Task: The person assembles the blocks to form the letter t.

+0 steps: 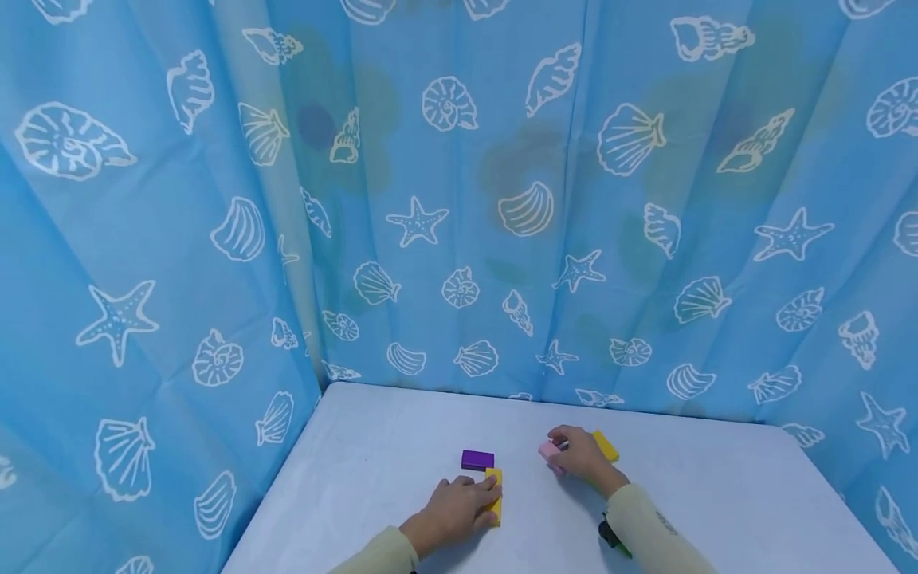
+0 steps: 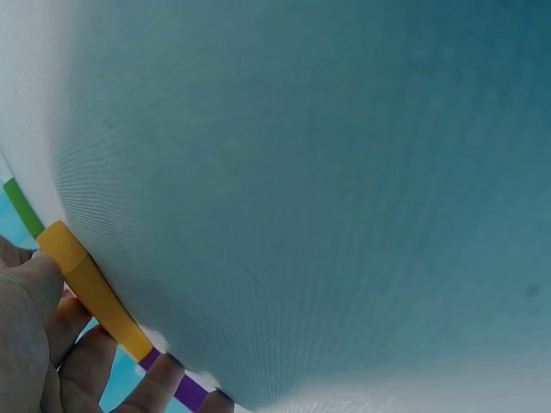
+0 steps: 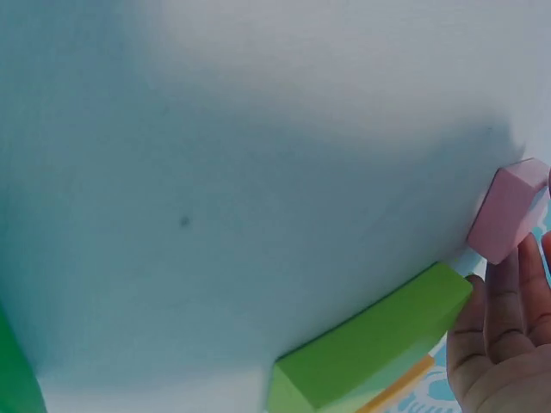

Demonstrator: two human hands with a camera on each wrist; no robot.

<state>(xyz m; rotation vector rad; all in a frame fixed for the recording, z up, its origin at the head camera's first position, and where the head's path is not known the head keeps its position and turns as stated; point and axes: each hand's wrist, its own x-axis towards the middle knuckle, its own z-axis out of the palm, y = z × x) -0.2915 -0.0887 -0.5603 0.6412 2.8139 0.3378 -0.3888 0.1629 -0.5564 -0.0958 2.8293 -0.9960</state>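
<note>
In the head view my left hand (image 1: 456,510) lies over a long yellow block (image 1: 495,510), its thumb at the near end. The left wrist view shows this yellow block (image 2: 103,301) held along its side, with fingertips reaching a purple block (image 2: 189,391). That purple block (image 1: 477,460) sits just beyond the yellow one. My right hand (image 1: 579,453) grips a small pink block (image 1: 551,450) by its sides; the right wrist view shows fingers against the pink block (image 3: 508,211). A green block (image 3: 370,340) lies beside the right little finger, mostly hidden by the wrist in the head view.
Another yellow block (image 1: 606,446) lies just beyond the right hand. A dark object with a green part (image 1: 611,534) is partly covered by the right sleeve. Blue shell-patterned curtains (image 1: 459,239) stand behind and left of the white table (image 1: 387,430).
</note>
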